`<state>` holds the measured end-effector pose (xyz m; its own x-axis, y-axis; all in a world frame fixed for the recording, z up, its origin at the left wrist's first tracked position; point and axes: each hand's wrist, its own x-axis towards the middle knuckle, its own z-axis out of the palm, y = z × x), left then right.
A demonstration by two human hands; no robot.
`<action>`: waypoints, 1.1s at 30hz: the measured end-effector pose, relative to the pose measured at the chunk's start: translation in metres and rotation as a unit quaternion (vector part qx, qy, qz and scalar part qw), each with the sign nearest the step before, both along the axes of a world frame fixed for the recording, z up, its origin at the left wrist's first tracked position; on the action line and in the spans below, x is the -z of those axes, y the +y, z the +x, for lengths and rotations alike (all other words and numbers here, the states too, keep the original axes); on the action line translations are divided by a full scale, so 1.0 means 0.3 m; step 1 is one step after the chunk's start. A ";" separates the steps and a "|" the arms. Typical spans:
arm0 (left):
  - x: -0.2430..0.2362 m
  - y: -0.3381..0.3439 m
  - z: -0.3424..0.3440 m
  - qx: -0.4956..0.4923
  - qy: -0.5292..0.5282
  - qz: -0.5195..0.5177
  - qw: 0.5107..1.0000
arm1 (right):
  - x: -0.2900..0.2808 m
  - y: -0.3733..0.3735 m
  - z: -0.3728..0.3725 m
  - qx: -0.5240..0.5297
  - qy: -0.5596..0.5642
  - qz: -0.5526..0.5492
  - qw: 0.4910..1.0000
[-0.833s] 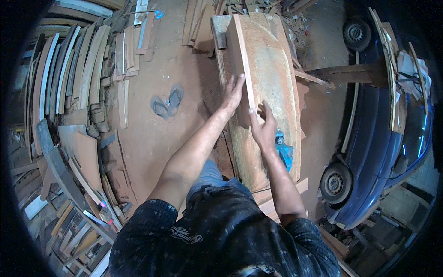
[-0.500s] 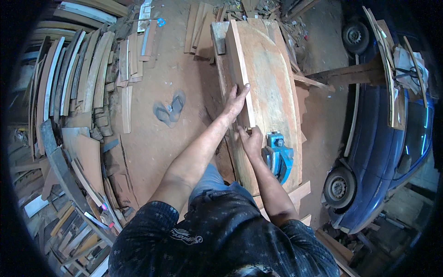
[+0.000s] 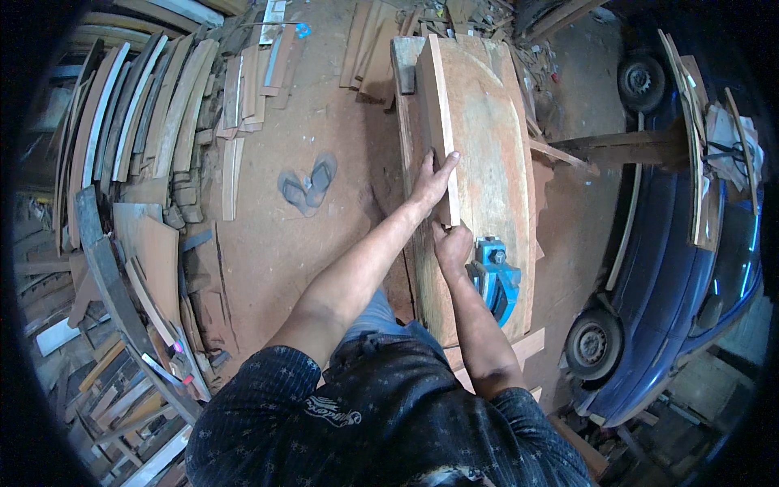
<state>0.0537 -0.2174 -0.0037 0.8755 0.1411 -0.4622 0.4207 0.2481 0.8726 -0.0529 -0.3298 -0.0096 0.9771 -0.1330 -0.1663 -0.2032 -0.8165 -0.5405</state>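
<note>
A thick wooden workbench (image 3: 492, 162) extends away from the person. By its near right corner rests a blue power tool (image 3: 497, 280). Right hand (image 3: 454, 246): fingers curled at the near end of a wooden board (image 3: 441, 105); whether they grip cannot be told. Left hand (image 3: 432, 183): closed on the board, thumb over its upper edge. The board stands on edge near the bench's left edge, reaching its far edge. Beyond the left edge: sandals (image 3: 308, 185), then stacked timber (image 3: 166, 105).

Long, straight wooden board (image 3: 441, 97), pale upper edge; set on edge, lengthwise over left side of wooden bench (image 3: 489, 146).
</note>
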 end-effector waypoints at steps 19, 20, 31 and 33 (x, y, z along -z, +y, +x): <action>0.377 0.329 -0.545 0.094 0.124 0.202 0.967 | 0.025 -0.186 -0.401 0.000 -0.034 0.038 0.999; 0.461 0.378 -0.600 0.078 0.132 0.224 0.962 | 0.030 -0.188 -0.429 -0.008 -0.025 0.048 0.998; -0.172 0.283 -0.108 0.305 -0.266 0.636 0.657 | 0.000 -0.236 -0.497 0.018 0.013 0.096 0.995; -0.218 0.235 -0.003 0.355 -0.352 0.691 0.522 | -0.005 -0.233 -0.488 0.017 0.002 0.088 0.996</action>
